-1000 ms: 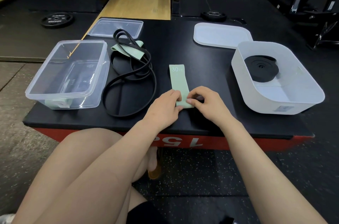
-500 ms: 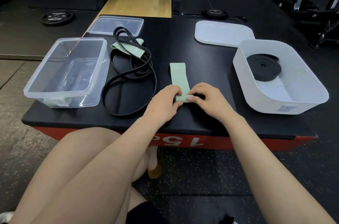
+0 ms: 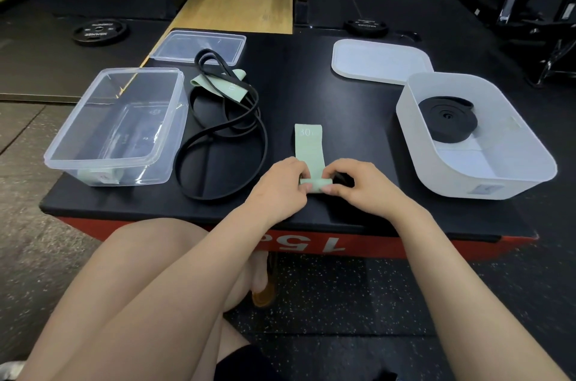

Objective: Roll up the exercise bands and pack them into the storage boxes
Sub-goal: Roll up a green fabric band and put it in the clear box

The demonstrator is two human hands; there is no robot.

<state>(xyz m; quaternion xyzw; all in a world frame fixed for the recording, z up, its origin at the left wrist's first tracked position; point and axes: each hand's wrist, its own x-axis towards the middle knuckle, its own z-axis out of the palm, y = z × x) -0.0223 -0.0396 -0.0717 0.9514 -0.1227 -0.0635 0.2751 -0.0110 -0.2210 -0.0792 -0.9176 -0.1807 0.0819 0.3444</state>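
Both my hands work the near end of the green band [image 3: 308,147], a flat matte strip lying lengthwise on the smooth black surface [image 3: 311,84], printed "30" at its far end. Left hand [image 3: 280,187]: fingers curled, pinching the left side of the small roll formed at the near end. Right hand [image 3: 361,184]: fingers curled, pinching the right side of the same roll. Roll is a short, soft cylinder; the rest of the strip lies flat.

Left of it: loose black bands [image 3: 224,143], thin rubbery loops in overlapping coils, with a second green band [image 3: 224,86] threaded through their far part. Further left: clear box [image 3: 93,156], rectangular, glossy plastic; its clear lid [image 3: 174,47] lies flat behind it.

Right: white box [image 3: 486,184], rounded corners, opaque matte walls, holding a coiled black band [image 3: 445,118], a tight flat spiral. White lid [image 3: 380,59] lies behind it.
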